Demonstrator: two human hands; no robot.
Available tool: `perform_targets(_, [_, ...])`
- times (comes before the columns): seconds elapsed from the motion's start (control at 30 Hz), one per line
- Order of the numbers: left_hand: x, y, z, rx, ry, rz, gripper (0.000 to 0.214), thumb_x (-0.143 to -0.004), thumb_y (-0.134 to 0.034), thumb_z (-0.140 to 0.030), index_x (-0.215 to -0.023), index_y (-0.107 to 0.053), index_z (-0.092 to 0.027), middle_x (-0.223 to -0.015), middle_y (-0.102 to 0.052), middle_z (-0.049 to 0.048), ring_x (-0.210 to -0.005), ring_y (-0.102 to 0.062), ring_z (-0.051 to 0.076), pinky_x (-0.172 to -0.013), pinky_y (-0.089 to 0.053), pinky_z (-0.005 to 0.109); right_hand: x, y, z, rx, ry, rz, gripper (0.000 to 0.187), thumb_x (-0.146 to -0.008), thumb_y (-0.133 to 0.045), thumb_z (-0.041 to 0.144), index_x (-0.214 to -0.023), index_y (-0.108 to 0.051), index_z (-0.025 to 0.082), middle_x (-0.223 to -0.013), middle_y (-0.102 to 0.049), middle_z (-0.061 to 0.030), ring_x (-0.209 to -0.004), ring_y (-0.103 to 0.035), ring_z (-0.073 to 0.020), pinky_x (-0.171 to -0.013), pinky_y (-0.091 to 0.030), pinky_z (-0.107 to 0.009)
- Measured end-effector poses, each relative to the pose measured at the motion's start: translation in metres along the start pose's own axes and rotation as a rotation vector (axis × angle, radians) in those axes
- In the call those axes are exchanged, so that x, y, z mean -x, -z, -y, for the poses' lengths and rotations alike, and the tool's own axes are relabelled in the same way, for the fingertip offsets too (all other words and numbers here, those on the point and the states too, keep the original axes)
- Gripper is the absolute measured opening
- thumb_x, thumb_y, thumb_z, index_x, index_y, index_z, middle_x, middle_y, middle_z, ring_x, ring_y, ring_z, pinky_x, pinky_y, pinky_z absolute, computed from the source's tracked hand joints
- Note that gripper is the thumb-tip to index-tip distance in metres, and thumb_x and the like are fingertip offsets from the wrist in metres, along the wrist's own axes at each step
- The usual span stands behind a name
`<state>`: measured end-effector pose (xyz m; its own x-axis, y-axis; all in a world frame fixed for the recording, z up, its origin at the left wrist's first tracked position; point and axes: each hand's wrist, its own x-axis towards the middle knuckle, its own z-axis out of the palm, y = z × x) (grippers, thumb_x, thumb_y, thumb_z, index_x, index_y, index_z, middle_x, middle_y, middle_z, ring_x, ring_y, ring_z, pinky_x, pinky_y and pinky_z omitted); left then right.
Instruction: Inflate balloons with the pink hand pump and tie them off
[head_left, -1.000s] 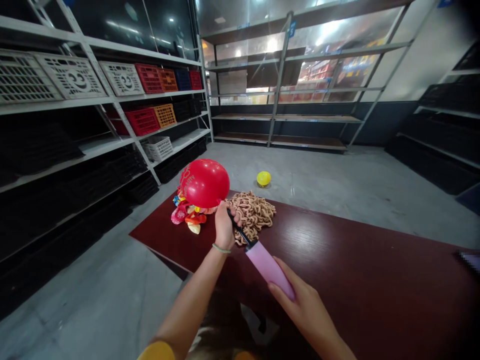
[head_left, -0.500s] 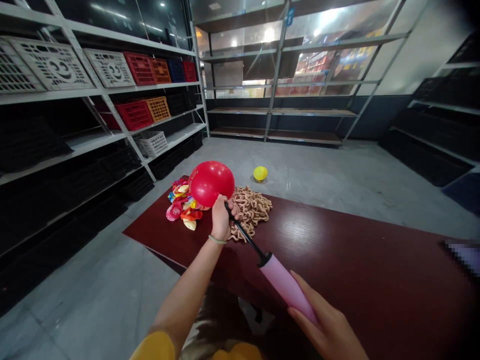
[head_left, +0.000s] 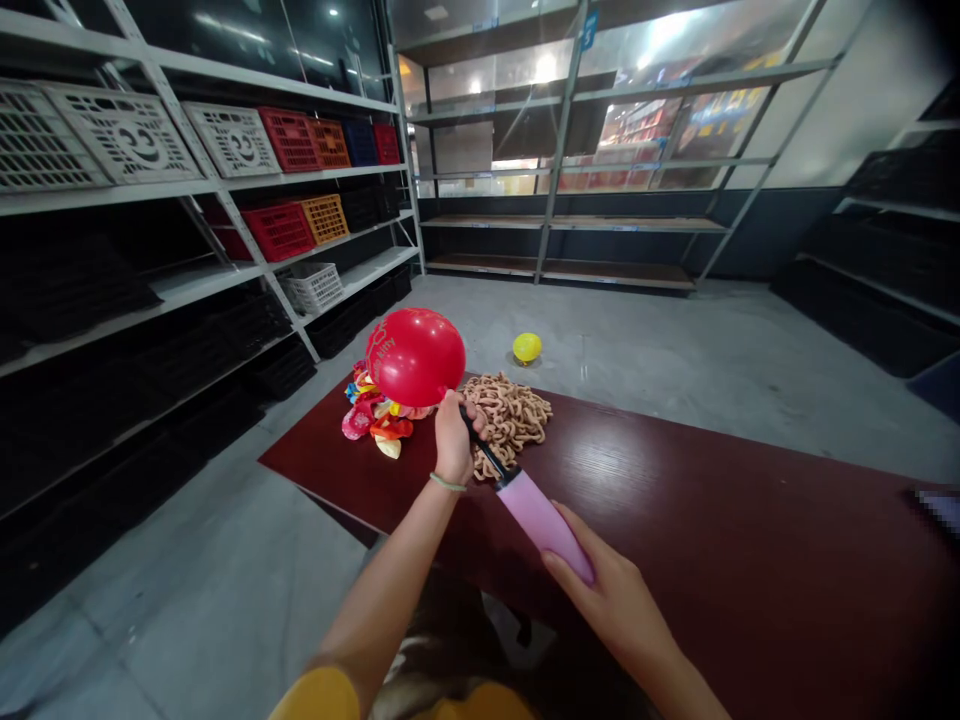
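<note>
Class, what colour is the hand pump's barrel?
The barrel is pale pink, best seen in the head view.

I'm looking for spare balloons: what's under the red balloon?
Below the red balloon, a pile of uninflated multicoloured balloons lies on the dark red table. The balloon and left hand hide whatever lies directly beneath them.

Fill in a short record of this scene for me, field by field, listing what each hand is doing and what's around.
Left hand: closed around the neck of the red balloon, at the black pump nozzle
Right hand: on the pink hand pump
Table: dark red wooden table
On table: heap of colourful deflated balloons; tan looped strands
Floor: yellow balloon
Shelves: metal shelves holding plastic crates
</note>
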<state>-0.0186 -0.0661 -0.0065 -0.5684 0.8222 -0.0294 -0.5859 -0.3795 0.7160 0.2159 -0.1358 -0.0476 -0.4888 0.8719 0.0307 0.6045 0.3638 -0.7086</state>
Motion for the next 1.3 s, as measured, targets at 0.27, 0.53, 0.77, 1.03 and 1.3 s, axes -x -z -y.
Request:
perform_targets(0.27, [0.02,-0.001,0.013,-0.013,0.08,0.033,0.025,-0.092,-0.053,-0.04,-0.08,-0.042,-0.021,-0.06,-0.042,-0.0063,-0.04,-0.039,0.007,-0.036,-0.032,0.019,0.002,-0.008,0.001,-0.051,0.01,-0.005,0.06,-0.093,-0.052,0.049,-0.147,-0.045,0.025,-0.144,-0.056,-0.0044,-0.129,-0.057,-0.0255,-0.105,-0.049,-0.036])
perform_targets(0.53, [-0.011,0.001,-0.003,0.041,0.03,-0.017,0.024,-0.092,-0.055,-0.037,-0.078,-0.043,-0.021,-0.058,-0.04,-0.0068,-0.039,-0.038,0.007,-0.036,-0.029,0.018,0.04,0.01,-0.034,0.048,0.044,0.007,0.06,-0.095,-0.051,0.047,-0.149,-0.043,0.023,-0.147,-0.053,-0.0055,-0.133,-0.053,-0.0222,-0.11,-0.044,-0.034])
perform_targets(0.77, [-0.018,-0.002,-0.01,0.03,0.001,-0.002,0.023,-0.093,-0.053,-0.036,-0.079,-0.043,-0.021,-0.059,-0.041,-0.0066,-0.04,-0.038,0.006,-0.036,-0.03,0.017,0.027,0.006,-0.028,0.053,-0.014,0.01,0.06,-0.093,-0.051,0.052,-0.145,-0.048,0.023,-0.144,-0.056,-0.0054,-0.13,-0.056,-0.0244,-0.107,-0.047,-0.036])
perform_targets(1.03, [-0.018,-0.016,0.013,-0.01,-0.038,0.045,0.026,-0.091,-0.054,-0.041,-0.079,-0.042,-0.021,-0.059,-0.041,-0.0074,-0.039,-0.039,0.006,-0.036,-0.03,0.017,-0.031,0.002,0.002,-0.011,0.016,-0.039,0.055,-0.092,-0.052,0.048,-0.142,-0.048,0.028,-0.137,-0.063,-0.0047,-0.12,-0.064,-0.0269,-0.096,-0.052,-0.038])
perform_targets(1.3, [-0.017,-0.013,0.013,-0.033,-0.013,0.088,0.026,-0.09,-0.056,-0.044,-0.086,-0.042,-0.022,-0.058,-0.043,-0.0084,-0.039,-0.039,0.006,-0.037,-0.032,0.018,-0.051,-0.002,0.008,-0.066,0.093,-0.009,0.059,-0.091,-0.054,0.042,-0.147,-0.043,0.027,-0.142,-0.058,-0.0078,-0.126,-0.059,-0.0275,-0.103,-0.048,-0.043])
